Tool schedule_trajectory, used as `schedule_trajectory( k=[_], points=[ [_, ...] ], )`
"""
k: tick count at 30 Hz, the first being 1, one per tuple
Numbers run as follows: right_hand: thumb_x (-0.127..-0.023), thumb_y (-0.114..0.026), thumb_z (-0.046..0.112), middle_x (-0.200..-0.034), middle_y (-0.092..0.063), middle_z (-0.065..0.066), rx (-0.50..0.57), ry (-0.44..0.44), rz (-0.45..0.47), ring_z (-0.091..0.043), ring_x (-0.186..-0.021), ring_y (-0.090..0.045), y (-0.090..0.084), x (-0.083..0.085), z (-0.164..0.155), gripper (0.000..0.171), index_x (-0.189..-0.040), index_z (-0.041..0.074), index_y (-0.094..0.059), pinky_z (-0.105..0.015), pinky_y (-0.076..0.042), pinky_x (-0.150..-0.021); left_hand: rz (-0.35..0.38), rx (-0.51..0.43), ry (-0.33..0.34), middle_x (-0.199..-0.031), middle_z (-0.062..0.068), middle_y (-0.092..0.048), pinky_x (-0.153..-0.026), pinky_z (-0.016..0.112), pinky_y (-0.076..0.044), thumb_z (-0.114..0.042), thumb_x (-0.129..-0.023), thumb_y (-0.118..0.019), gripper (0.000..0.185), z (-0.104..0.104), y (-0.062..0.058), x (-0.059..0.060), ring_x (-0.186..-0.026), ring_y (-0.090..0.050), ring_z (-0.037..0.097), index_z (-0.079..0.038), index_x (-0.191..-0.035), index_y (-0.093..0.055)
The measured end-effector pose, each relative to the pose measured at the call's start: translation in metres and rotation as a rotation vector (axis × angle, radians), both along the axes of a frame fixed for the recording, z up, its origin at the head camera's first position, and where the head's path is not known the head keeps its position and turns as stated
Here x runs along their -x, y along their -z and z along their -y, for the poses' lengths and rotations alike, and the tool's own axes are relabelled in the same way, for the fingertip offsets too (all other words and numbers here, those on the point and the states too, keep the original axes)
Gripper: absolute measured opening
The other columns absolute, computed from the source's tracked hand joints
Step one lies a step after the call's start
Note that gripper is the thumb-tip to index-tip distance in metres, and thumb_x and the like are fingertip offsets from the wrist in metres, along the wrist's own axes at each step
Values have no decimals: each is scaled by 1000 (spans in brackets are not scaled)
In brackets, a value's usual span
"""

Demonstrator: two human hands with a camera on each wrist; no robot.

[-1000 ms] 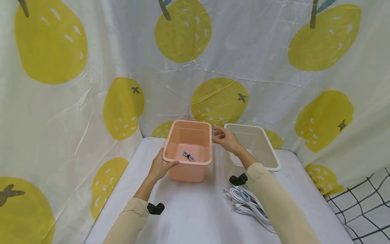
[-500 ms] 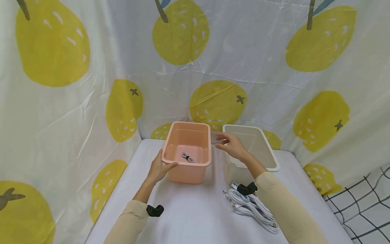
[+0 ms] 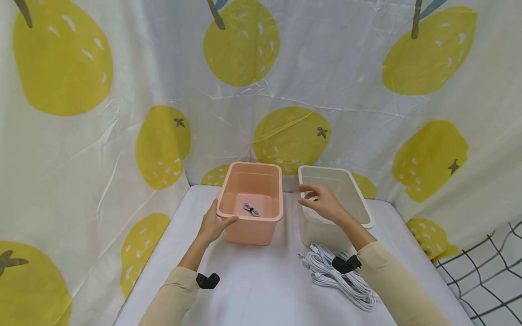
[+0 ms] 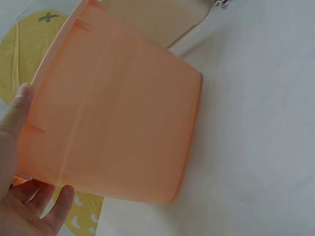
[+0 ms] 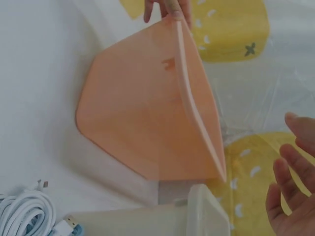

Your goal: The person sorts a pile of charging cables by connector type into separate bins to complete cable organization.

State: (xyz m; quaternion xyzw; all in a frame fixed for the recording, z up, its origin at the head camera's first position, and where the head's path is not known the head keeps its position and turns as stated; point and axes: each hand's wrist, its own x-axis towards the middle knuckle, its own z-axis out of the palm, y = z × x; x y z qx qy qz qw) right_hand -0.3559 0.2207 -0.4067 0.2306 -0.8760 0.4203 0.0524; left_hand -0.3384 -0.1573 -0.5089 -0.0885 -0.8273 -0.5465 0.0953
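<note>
Peach plastic bin [image 3: 249, 232]: probably light, stiff and smooth; best taken by the rim [image 3: 263, 219]. Gripped there by left hand [image 3: 212, 224]; nothing in loosely curved right hand [image 3: 325, 204].

Peach bin [image 3: 249, 232], yellow-fruit-patterned curtain [image 3: 342, 68]

No text can be read: no label, brand or number is legible on the pink bin [image 3: 249, 232] or the white bin [image 3: 320, 232]. Any marking on the white cables [image 3: 342, 281], their plug [image 5: 63, 229] or the black wrist devices [image 3: 208, 281] — all small here — is too fine to make out.
</note>
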Motion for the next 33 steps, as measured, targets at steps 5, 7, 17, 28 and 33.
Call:
schedule_trajectory(
  k=[5,7,17,28,33],
  points=[
    [-94,-77,13,-129,-67,-18,5,-17,-34,-27,-99,-67,4,-10,-10,45,-135,0,-64,-38,-56,-82,17,-6,9,-155,29,-42,-112,57,-38,-33,-87,-86,107,-2,2,0,-139,-44,46,3,-162,-19],
    [-94,-78,14,-128,-67,-18,-4,-19,-45,-26,-98,-67,7,-14,-14,46,-136,-1,-64,-37,-57,-83,17,-9,13,-154,29,-43,-111,57,-40,-34,-87,-86,107,-2,2,1,-139,-45,46,3,-162,-20],
    [-93,-78,11,-125,-67,-24,14,-51,-46,-25,-95,-68,16,-34,-29,45,-134,-2,-65,-33,-58,-79,41,44,-24,-159,32,-32,-117,58,-30,-38,-86,-86,115,2,4,1,-145,-34,46,10,-161,-12],
    [-92,-79,9,-123,-68,-20,27,-58,-9,-24,-94,-67,30,-59,-42,41,-129,-2,-67,-31,-59,-76,58,28,-29,-159,31,-33,-116,57,-32,-38,-87,-86,115,2,4,1,-145,-36,44,7,-162,-11],
    [-93,-77,7,-120,-69,-20,21,-69,-22,-21,-93,-67,40,-70,-50,37,-127,-3,-67,-31,-58,-74,56,32,-27,-159,32,-34,-115,56,-34,-36,-86,-86,116,2,2,-1,-144,-38,45,8,-161,-10]
  ],
)
